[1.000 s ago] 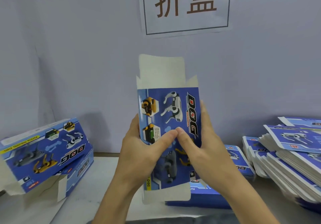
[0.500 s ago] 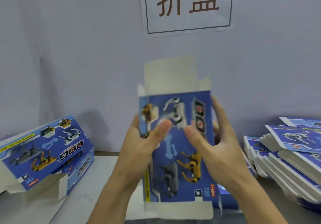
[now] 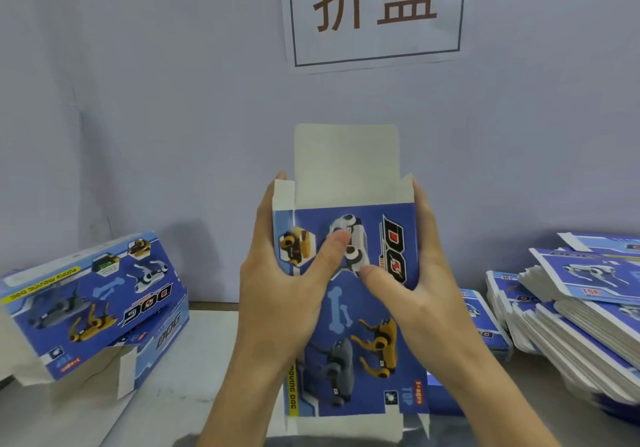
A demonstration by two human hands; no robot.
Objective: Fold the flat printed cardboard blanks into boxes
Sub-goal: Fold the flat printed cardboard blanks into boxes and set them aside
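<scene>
Box blank (image 3: pixel 349 308) is held upright in the centre of view, above the near edge of the table (image 3: pixel 194 360), printed blue face toward the camera. It looks partly opened into a sleeve: a narrow side panel shows along its left edge. Plain white top flap (image 3: pixel 346 162) stands straight up, with small side flaps at both top corners. White bottom flap (image 3: pixel 346 427) hangs at the near end.

Left hand (image 3: pixel 280 283) grips the blank's left edge: fingers wrapped behind, thumb pressed on the front face near the white robot-dog print. Right hand (image 3: pixel 415 287) grips the right edge the same way, fingers behind, thumb on the front. The two thumb tips are close together, not touching. Both hands are clamped on the blank.

Left side of the table: two folded boxes (image 3: pixel 93 304), same blue print, one leaning on top of the other, end flaps open. Right side: stack of flat blanks (image 3: pixel 588 318), fanned and uneven, white edges showing. A smaller pile of blanks (image 3: pixel 485 325) sits just behind the right wrist, partly hidden.

Far side: pale wall (image 3: pixel 156 100), with a paper sign (image 3: pixel 375 13) taped above the blank, two brown characters in a rectangular border.
</scene>
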